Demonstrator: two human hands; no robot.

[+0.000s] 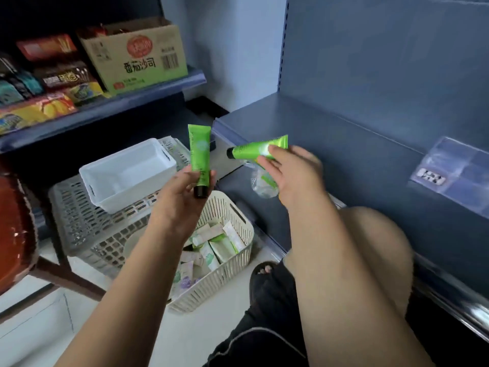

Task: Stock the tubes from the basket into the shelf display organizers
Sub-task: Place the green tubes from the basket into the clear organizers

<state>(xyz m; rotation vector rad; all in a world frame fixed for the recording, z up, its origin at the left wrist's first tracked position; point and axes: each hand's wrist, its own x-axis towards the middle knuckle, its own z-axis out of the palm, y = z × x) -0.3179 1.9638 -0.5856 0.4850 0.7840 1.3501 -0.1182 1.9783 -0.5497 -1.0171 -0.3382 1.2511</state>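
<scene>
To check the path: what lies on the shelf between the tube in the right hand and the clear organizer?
Nothing. In the head view, the blue shelf is bare between the right hand with its tube and the clear organizer.

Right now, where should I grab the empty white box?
Probably by the cut-out handle slots in the short end walls of the white box, one hand from each end. It sits open side up on the grey crate, and its long walls are smooth.

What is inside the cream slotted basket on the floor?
Small white, green and purple packs lie piled in the basket. The left forearm hides its left part; lower layers are covered.
</scene>
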